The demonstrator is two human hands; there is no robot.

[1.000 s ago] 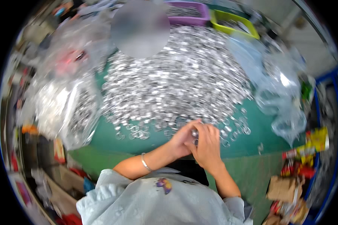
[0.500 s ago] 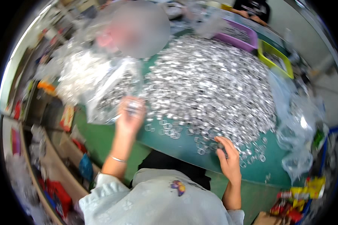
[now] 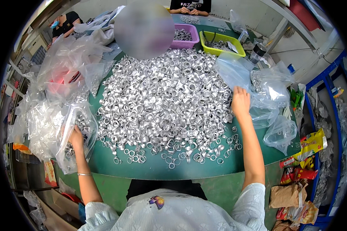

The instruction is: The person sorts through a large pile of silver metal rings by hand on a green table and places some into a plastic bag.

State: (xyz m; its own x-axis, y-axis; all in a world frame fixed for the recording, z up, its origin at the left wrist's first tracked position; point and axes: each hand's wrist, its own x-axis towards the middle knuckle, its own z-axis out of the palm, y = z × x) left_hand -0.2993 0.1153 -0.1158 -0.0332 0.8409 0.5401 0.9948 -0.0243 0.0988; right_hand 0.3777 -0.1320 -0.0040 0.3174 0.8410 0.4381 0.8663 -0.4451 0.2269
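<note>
A broad heap of silvery metal rings [image 3: 165, 100] covers the middle of the green table [image 3: 119, 169], with loose ones along its near edge. My left hand [image 3: 76, 138] reaches into the mouth of a clear plastic bag [image 3: 67, 163] that holds more rings, left of the heap. Film and rings partly hide its fingers, so its grip does not show. At the heap's right edge is my right hand [image 3: 241, 101], its fingers bent and close together beside a bluish plastic bag [image 3: 235, 71]. Anything between those fingers is hidden.
Beyond the heap stand a purple basket [image 3: 196, 36] and a yellow-green basket [image 3: 241, 50], both with metal parts. Crumpled clear bags [image 3: 42, 127] crowd the left side. A blue rack [image 3: 327, 82] stands at right. Two other people sit farther back. A round blur hides part of the far side.
My left hand, earlier by the bag's near edge with rings in it, is now inside the bag. The right hand has moved from the heap's near edge to its right side. The view has shifted.
</note>
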